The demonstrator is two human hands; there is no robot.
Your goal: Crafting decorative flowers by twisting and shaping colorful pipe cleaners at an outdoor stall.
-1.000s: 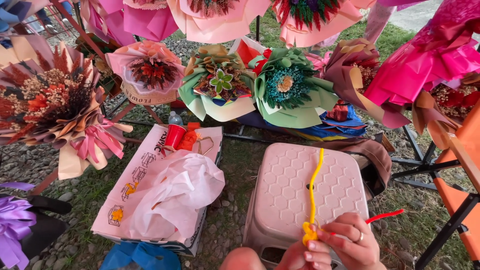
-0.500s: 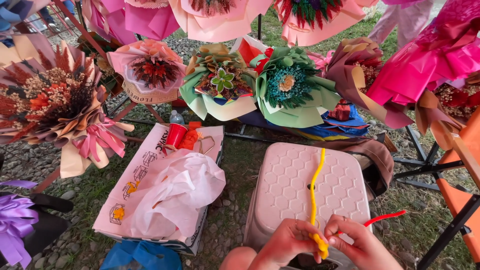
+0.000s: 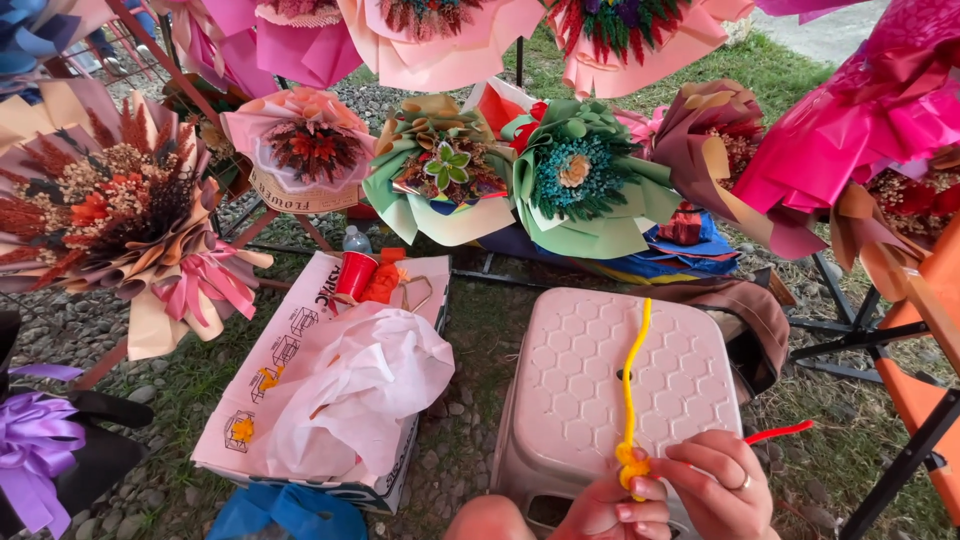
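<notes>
We hold a yellow pipe cleaner (image 3: 632, 385) low in the head view, over the near edge of a pale pink plastic stool (image 3: 560, 400) with a honeycomb-patterned top. It is thin and fuzzy, bright yellow, and it rises from our fingers in a slightly wavy line across the stool's top — its lower end is wound into a small knot or coil (the exact shape is partly hidden by fingertips). Our left hand (image 3: 610, 510) pinches that coiled end from below, fingers closed tight on it. Our right hand (image 3: 715, 485), a ring on one finger, closes on the same coil from the side and also carries a red pipe cleaner (image 3: 778, 432), which sticks out to the right between its fingers. Left of the stool sits a cardboard box (image 3: 290, 370) with a white plastic bag (image 3: 360, 385) and a red cup (image 3: 354, 274) on it. Paper-wrapped bouquets — among them a green one (image 3: 585, 195) — hang on racks beyond, above grass and gravel.
</notes>
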